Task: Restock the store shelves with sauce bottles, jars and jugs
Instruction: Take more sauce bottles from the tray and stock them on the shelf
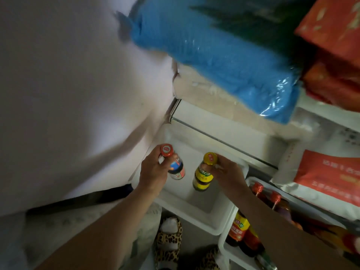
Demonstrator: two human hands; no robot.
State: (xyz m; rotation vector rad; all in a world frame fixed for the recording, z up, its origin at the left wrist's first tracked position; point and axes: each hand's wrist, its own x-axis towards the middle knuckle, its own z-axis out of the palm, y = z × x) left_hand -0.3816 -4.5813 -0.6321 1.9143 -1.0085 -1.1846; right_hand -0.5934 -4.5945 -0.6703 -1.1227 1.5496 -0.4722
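My left hand [153, 172] grips a dark sauce bottle with a red cap [176, 168] by its neck, low over the left part of a white shelf [198, 203]. My right hand [227, 172] grips a second bottle with a yellow cap and yellow label [202, 178] near its top, just to the right of the first. Both bottles stand about upright over the shelf; whether they touch it I cannot tell.
A white wall [68, 94] bounds the shelf on the left. Above it lie a blue plastic bag [224, 61] and red packages [335, 45]. To the right lies a white and red bag [321, 176]. Lower right shelves hold several red-capped bottles [259, 191]. Leopard-print slippers [169, 238] show below.
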